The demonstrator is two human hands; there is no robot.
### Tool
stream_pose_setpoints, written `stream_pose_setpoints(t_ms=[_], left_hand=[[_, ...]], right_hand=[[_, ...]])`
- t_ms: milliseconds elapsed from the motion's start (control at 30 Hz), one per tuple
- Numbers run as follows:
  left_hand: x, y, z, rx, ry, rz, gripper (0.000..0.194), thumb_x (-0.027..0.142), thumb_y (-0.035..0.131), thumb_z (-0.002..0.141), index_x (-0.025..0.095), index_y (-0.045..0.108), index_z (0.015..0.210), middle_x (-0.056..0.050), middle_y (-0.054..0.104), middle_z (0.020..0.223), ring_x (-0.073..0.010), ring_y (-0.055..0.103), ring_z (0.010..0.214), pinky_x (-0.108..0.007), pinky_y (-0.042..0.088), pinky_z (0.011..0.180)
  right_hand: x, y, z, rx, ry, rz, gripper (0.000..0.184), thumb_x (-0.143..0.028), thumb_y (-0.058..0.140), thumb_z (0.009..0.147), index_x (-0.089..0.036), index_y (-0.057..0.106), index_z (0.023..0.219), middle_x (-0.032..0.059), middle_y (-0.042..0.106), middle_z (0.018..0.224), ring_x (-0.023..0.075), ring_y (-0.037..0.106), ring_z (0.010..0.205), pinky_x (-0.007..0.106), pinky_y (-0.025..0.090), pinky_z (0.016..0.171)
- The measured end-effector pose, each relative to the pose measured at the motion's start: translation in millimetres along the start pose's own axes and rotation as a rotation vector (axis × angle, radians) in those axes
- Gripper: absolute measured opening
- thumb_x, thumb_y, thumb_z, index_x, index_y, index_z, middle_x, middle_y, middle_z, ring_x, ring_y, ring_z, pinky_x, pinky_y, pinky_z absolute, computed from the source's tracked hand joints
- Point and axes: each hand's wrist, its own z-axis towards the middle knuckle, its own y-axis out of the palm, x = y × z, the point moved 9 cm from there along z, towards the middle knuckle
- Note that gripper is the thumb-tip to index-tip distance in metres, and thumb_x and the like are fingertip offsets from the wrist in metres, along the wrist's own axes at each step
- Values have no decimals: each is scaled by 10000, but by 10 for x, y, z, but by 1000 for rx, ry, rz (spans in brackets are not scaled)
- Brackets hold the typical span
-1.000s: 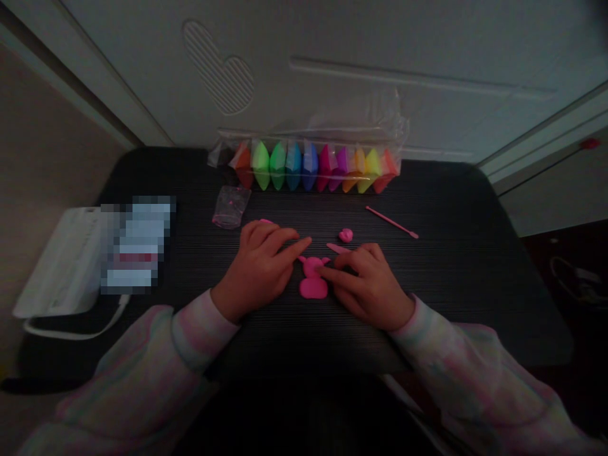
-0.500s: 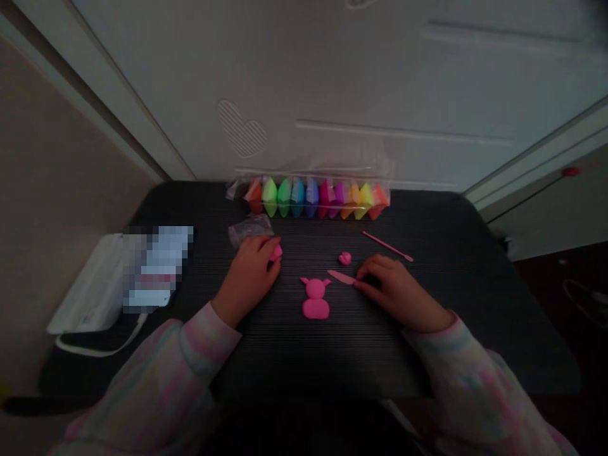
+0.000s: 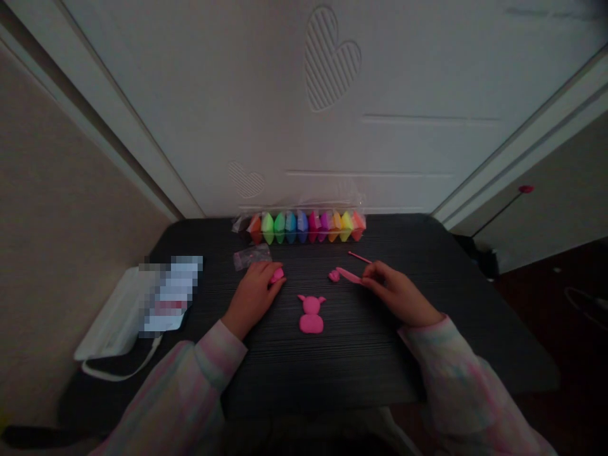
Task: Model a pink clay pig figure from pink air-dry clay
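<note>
My left hand (image 3: pixel 255 290) rests on the dark table with its thumb and fingers closed around a piece of pink clay (image 3: pixel 277 275). In my right hand (image 3: pixel 392 285) a pink plastic modelling knife (image 3: pixel 349 275) is pinched by the handle, its blade pointing left. Close to the blade's tip sits a small crumpled pink clay lump (image 3: pixel 334 276); whether they touch I cannot tell. Between my hands and nearer to me lies a flat pink clay figure (image 3: pixel 311 315) with a round head, two pointed ears and a wide body.
Behind my hands stands a clear bag with a row of coloured clay packets (image 3: pixel 303 227). A crumpled clear wrapper (image 3: pixel 251 256) lies beyond my left hand. A thin pink tool (image 3: pixel 360 257) is partly behind my right hand. To the left are a phone (image 3: pixel 171 294) and a white box (image 3: pixel 111 316).
My right hand has raised the knife slightly and brought its tip up to the small clay lump. The view has tilted upward. My left hand keeps its hold.
</note>
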Motion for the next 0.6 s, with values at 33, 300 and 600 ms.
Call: stream_pose_setpoints(t_ms=[33, 300, 600], left_hand=[[12, 10, -3, -1, 8, 12, 284, 262, 469, 826, 131, 541, 1068, -102, 587, 1005, -216, 524, 962, -382, 449, 845], [205, -88, -35, 38, 74, 99, 397, 296, 510, 788, 142, 502, 1154, -141, 523, 1145, -279, 468, 1067, -475, 389, 896], [631, -30, -432, -148, -77, 34, 257, 393, 551, 756, 175, 620, 875, -65, 634, 922, -245, 540, 899, -413, 418, 775]], right_hand=[[61, -32, 5, 49, 27, -23, 95, -244, 433, 833, -184, 504, 813, 9, 609, 735, 127, 577, 631, 248, 450, 566], [88, -3, 41, 235, 19, -235, 164, -203, 427, 823, -147, 579, 847, 107, 621, 847, 218, 573, 839, 343, 425, 730], [-509, 165, 71, 231, -164, -337, 329, -385, 514, 794, -195, 564, 1058, 97, 608, 1040, 242, 518, 1028, 413, 323, 852]])
